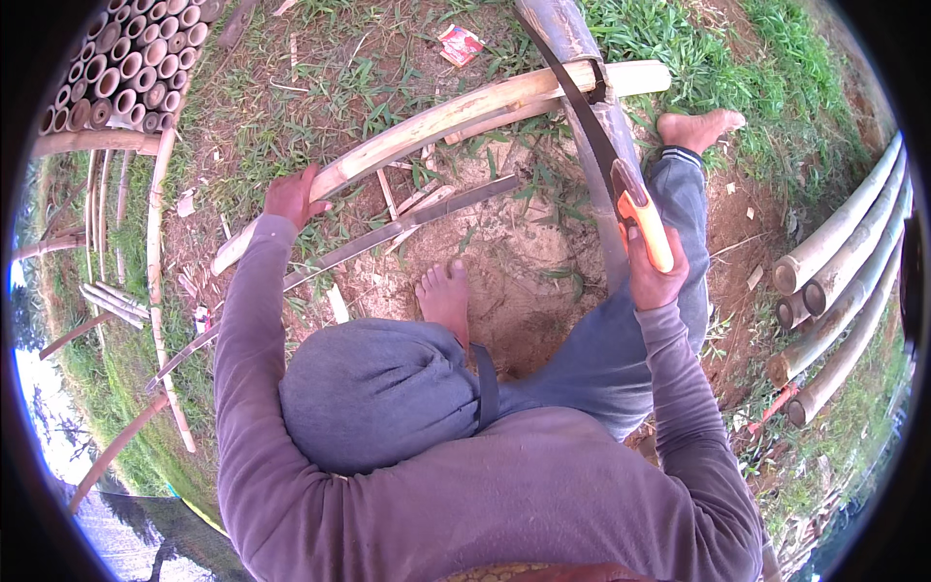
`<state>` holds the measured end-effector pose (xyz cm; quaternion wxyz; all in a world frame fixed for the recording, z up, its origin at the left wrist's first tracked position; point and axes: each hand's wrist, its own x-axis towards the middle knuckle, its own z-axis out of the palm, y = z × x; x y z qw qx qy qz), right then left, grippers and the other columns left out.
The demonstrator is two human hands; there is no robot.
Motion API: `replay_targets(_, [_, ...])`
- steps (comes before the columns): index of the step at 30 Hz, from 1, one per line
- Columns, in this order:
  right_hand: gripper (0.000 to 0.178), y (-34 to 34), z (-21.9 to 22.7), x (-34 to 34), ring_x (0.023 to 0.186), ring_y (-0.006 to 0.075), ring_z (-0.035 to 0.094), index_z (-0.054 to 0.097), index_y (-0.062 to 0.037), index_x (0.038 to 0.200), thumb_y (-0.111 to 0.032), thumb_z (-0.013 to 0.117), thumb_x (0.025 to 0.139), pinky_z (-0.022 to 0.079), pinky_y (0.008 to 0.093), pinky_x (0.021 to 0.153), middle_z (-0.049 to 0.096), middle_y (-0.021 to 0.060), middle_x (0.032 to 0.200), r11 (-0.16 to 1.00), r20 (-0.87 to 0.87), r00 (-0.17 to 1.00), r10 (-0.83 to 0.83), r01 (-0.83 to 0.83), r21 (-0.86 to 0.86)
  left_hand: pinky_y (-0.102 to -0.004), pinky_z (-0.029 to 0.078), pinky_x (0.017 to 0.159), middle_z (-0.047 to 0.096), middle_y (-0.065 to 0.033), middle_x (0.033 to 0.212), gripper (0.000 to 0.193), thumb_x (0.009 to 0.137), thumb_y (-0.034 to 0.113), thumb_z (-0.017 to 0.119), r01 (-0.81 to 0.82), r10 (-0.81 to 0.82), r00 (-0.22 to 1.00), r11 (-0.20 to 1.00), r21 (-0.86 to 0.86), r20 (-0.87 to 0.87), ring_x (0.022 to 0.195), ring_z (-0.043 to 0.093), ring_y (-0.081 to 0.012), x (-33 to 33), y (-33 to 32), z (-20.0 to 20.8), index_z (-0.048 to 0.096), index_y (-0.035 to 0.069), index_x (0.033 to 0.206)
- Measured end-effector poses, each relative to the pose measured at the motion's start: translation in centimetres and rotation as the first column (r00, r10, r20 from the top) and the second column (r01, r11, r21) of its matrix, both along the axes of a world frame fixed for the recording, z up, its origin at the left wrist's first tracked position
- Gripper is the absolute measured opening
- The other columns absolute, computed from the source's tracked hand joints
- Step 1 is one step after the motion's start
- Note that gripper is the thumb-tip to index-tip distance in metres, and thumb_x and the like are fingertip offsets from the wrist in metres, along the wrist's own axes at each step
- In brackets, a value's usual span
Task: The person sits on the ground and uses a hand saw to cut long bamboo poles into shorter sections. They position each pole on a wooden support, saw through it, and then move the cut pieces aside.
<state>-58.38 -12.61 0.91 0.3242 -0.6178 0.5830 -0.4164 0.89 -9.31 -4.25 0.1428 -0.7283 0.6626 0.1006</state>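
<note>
My left hand [293,198] is closed around a long pale bamboo pole [436,124] near its left end. The pole slants up to the right and rests across a thick grey bamboo pole [609,145], at a dark notch near that pole's top. In my right hand [657,276] is the orange handle of a handsaw [588,124]. Its dark curved blade points up and away, passing over the pale pole just left of the notch. Whether the teeth are in the bamboo I cannot tell.
A narrow split bamboo strip [398,226] lies on sawdust-strewn ground below the pole. Several bamboo poles [842,254] lie at the right. Stacked cut bamboo pieces [131,63] sit at the far left. A red and white wrapper [460,45] lies in the grass.
</note>
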Motion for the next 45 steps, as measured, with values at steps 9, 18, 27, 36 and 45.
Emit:
replay_targets(9, [0.045,0.7,1.4,0.4,0.097,0.0190,0.069,0.061,0.0013,0.136,-0.029,0.069,0.105,0.054,0.0318,0.085,0.073,0.0126,0.115,0.995,0.085,0.992,0.095,-0.096,0.005,-0.0586,0.024,0.129,0.035,-0.0131,0.169,0.088,0.087,0.047,0.084,0.109,-0.105,0.994,0.978,-0.176,0.035,0.156,0.032,-0.0381,-5.0,8.3,1.8,0.044,0.023,0.161])
replay_targets(18, [0.047,0.4,2.8,2.7,0.124,0.0248,0.068,0.059,0.0043,0.145,-0.012,0.070,0.103,0.053,0.0373,0.105,0.071,0.0194,0.133,0.996,0.096,0.992,0.084,-0.087,0.035,-0.0544,0.027,0.128,0.049,-0.0129,0.157,0.080,0.091,0.044,0.078,0.497,-0.548,0.826,0.817,-0.292,-0.128,0.151,0.042,-0.0338,-16.8,-8.9,4.8,0.046,0.015,0.157])
replay_targets(27, [0.044,-0.2,4.4,3.5,0.125,0.0262,0.067,0.062,0.0052,0.142,-0.013,0.070,0.103,0.052,0.0386,0.107,0.071,0.0185,0.133,0.996,0.094,0.995,0.041,-0.048,0.073,-0.0541,0.046,0.111,0.071,-0.0163,0.135,0.066,0.100,0.061,0.048,-0.205,0.201,0.859,0.978,0.043,-0.471,0.127,0.067,-0.0343,-29.9,-23.3,2.1,0.061,0.016,0.146])
replay_targets(36, [0.045,-0.1,3.7,2.5,0.125,0.0282,0.067,0.061,0.0072,0.142,-0.014,0.069,0.104,0.051,0.0393,0.108,0.070,0.0210,0.133,0.993,0.116,0.992,0.042,-0.054,0.103,-0.0541,0.049,0.107,0.076,-0.0135,0.128,0.065,0.096,0.066,0.050,-0.207,0.181,0.879,0.978,-0.010,-0.441,0.121,0.071,-0.0322,-30.6,-22.8,2.2,0.074,0.015,0.131])
replay_targets(45, [0.050,4.7,5.5,-1.3,0.126,0.0289,0.068,0.061,0.0100,0.142,-0.020,0.071,0.103,0.055,0.0410,0.105,0.070,0.0227,0.136,0.994,0.142,0.987,0.079,-0.090,0.069,-0.0539,0.049,0.105,0.078,-0.0132,0.120,0.064,0.096,0.064,0.051,-0.196,0.157,0.889,0.979,-0.049,-0.431,0.117,0.072,-0.0324,-30.3,-22.7,2.1,0.075,0.014,0.127])
